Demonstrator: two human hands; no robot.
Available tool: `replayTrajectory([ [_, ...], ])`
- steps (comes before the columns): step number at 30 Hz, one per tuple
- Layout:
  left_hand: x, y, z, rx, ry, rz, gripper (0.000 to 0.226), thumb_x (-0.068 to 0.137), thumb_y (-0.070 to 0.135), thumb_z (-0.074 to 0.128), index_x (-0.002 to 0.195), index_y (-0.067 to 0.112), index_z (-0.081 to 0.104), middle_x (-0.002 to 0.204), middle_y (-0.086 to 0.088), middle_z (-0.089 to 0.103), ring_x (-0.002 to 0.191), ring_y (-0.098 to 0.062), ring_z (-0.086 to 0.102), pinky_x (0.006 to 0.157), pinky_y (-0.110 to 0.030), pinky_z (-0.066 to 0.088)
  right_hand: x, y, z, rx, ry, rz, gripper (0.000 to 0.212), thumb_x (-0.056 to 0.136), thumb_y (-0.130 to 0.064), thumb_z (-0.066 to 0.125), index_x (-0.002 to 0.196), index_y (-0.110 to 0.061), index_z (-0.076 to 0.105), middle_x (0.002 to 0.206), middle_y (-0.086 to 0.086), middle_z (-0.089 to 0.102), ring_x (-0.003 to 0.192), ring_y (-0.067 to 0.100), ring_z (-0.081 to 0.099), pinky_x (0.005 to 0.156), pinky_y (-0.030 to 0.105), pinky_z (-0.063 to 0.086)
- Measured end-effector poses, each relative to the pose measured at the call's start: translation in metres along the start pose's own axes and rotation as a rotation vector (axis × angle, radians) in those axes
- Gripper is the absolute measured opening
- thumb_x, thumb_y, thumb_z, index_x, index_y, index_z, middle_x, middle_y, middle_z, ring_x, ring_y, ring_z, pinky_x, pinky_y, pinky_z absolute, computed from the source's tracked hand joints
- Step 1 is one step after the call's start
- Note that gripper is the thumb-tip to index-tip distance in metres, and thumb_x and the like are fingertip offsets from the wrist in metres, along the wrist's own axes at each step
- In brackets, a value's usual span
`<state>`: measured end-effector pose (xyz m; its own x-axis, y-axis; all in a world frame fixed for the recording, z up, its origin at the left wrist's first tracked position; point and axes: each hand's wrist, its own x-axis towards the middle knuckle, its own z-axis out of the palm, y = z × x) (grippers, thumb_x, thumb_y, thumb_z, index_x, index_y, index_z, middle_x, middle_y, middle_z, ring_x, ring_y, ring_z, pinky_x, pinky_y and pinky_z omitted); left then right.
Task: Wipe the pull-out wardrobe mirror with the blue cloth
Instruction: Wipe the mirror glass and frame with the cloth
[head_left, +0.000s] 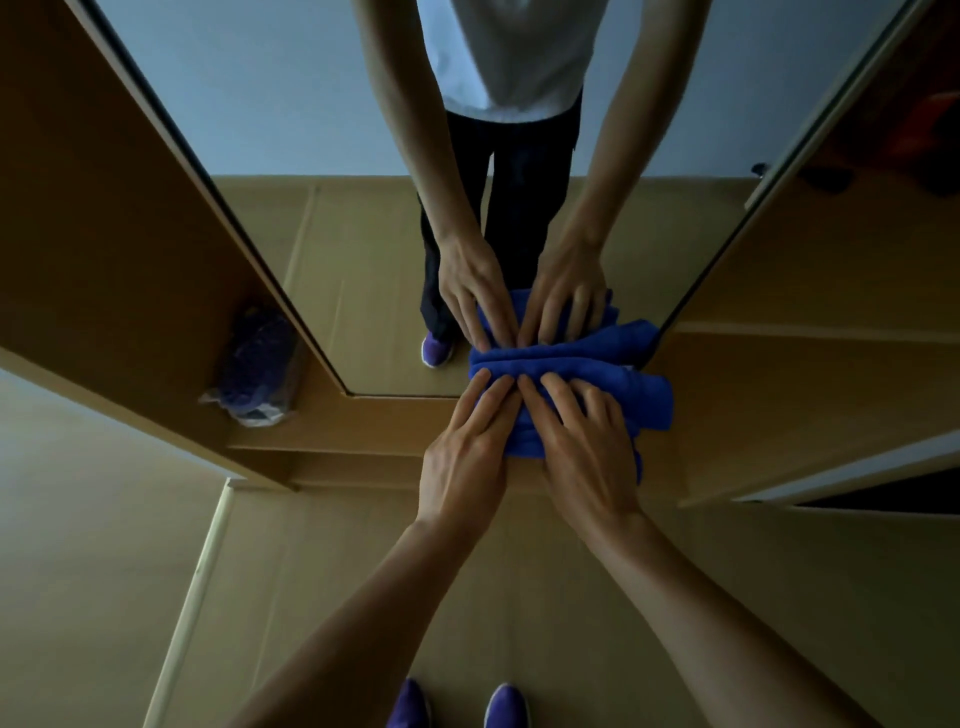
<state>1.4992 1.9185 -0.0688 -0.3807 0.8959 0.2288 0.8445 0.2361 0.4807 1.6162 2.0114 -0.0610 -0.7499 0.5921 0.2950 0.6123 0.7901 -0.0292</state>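
A tan wooden wardrobe frames the mirror (363, 234). At its bottom edge lies the bunched blue cloth (566, 364) — the left hand (467, 452) and right hand (582, 447) press it flat against the glass, fingers extended, side by side.

A person seen from above, with both forearms bare to the edge of view and no sleeves, watch or rings visible. Purple sneakers (457, 701) cover both feet. The mirror reflection (511, 156) shows a white short-sleeved T-shirt (511, 47) worn over dark, straight-legged trousers (524, 197) and one purple sneaker.
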Motion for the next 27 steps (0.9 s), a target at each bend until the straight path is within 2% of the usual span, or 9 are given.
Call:
replayTrajectory([
  [6, -0.007, -0.017, 0.027, -0.008, -0.12, -0.038, 0.059, 0.098, 0.006, 0.061, 0.154, 0.019, 0.045, 0.162, 0.008, 0.037, 0.156, -0.011, 0.018, 0.092, -0.031, 0.058, -0.011, -0.004, 0.036, 0.045, -0.084, 0.07, 0.066, 0.078, -0.016, 0.071, 0.141, -0.015, 0.053, 0.138, 0.008, 0.056, 0.12, 0.031, 0.055, 0.101, 0.046, 0.048],
  [11, -0.008, -0.022, 0.038, -0.02, -0.207, -0.068, 0.063, 0.1, 0.008, 0.056, 0.158, 0.024, 0.037, 0.165, 0.012, 0.03, 0.157, -0.007, 0.011, 0.091, -0.029, 0.057, -0.017, -0.004, 0.049, 0.084, -0.145, 0.102, 0.063, 0.081, -0.012, 0.072, 0.141, -0.015, 0.053, 0.137, 0.007, 0.056, 0.123, 0.03, 0.054, 0.103, 0.045, 0.047],
  [14, -0.007, -0.018, 0.036, -0.037, -0.219, -0.085, 0.062, 0.099, 0.009, 0.057, 0.156, 0.025, 0.039, 0.163, 0.012, 0.034, 0.156, -0.009, 0.017, 0.096, -0.029, 0.054, -0.014, -0.001, 0.044, 0.122, -0.187, 0.116, 0.057, 0.084, -0.013, 0.065, 0.14, -0.017, 0.053, 0.136, 0.004, 0.056, 0.123, 0.027, 0.053, 0.104, 0.043, 0.046],
  [18, -0.009, -0.001, 0.017, -0.05, -0.222, -0.123, 0.053, 0.096, 0.007, 0.057, 0.146, 0.023, 0.051, 0.15, 0.009, 0.051, 0.146, -0.014, 0.039, 0.099, -0.036, 0.053, -0.016, 0.0, 0.021, 0.191, -0.299, 0.115, 0.063, 0.085, -0.01, 0.066, 0.143, -0.025, 0.048, 0.135, -0.004, 0.055, 0.118, 0.023, 0.052, 0.102, 0.039, 0.043],
  [22, -0.013, 0.029, -0.016, -0.11, -0.127, -0.06, 0.05, 0.093, 0.003, 0.058, 0.14, 0.018, 0.055, 0.145, 0.006, 0.054, 0.148, -0.016, 0.035, 0.094, -0.037, 0.056, -0.021, -0.001, -0.025, 0.161, -0.184, 0.139, 0.061, 0.073, -0.017, 0.076, 0.131, -0.024, 0.057, 0.125, -0.002, 0.062, 0.109, 0.024, 0.059, 0.092, 0.041, 0.047],
  [24, -0.011, 0.047, -0.038, -0.155, -0.084, -0.002, 0.05, 0.092, 0.001, 0.06, 0.139, 0.016, 0.056, 0.148, 0.005, 0.053, 0.15, -0.017, 0.033, 0.101, -0.035, 0.053, -0.021, 0.001, -0.055, 0.149, -0.088, 0.114, 0.054, 0.076, -0.018, 0.069, 0.129, -0.022, 0.058, 0.126, -0.001, 0.062, 0.11, 0.025, 0.059, 0.094, 0.042, 0.047],
  [27, -0.002, 0.076, -0.077, -0.212, -0.017, 0.088, 0.051, 0.091, 0.0, 0.06, 0.141, 0.011, 0.053, 0.151, -0.001, 0.05, 0.153, -0.018, 0.028, 0.115, -0.024, 0.036, -0.014, 0.007, -0.11, 0.136, 0.02, 0.074, 0.053, 0.077, -0.017, 0.058, 0.131, -0.019, 0.057, 0.129, 0.002, 0.06, 0.114, 0.026, 0.057, 0.096, 0.045, 0.047],
])
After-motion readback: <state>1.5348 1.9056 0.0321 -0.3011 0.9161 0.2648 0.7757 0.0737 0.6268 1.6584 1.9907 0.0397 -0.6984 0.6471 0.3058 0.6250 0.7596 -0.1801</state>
